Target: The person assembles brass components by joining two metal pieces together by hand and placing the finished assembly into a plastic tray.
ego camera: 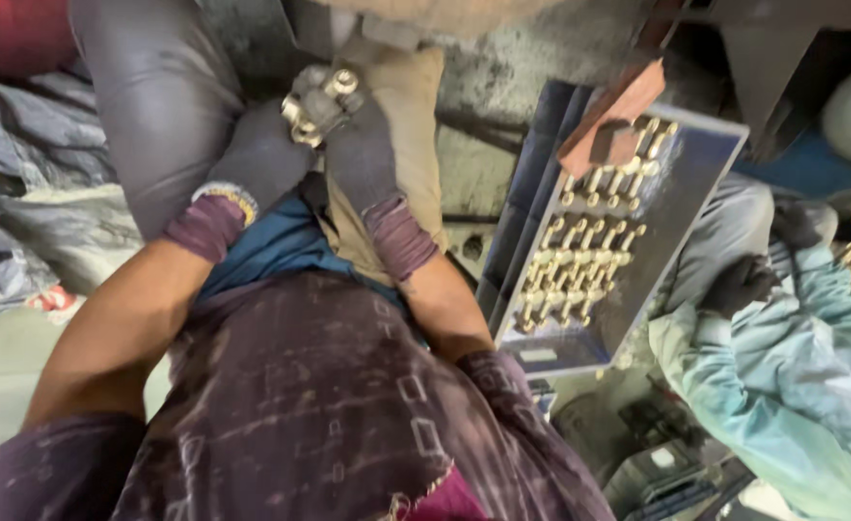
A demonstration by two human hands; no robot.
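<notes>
Both my hands wear dark grey gloves with purple cuffs. My left hand [256, 159] and my right hand [363, 145] meet at the top middle of the head view, closed together around a cluster of small brass fittings [321, 104]. The brass pieces stick out between the fingertips of both gloves. My lap, in a purple patterned garment, fills the lower part of the frame. Which pieces each hand holds is hard to tell through the blur.
A blue-grey metal tray [705, 164] to the right holds several rows of brass fittings [580, 260], with a reddish-brown block [613, 116] at its far end. A co-worker in a light green sleeve and dark glove [739, 285] sits at the right. Grey cloth lies at the left.
</notes>
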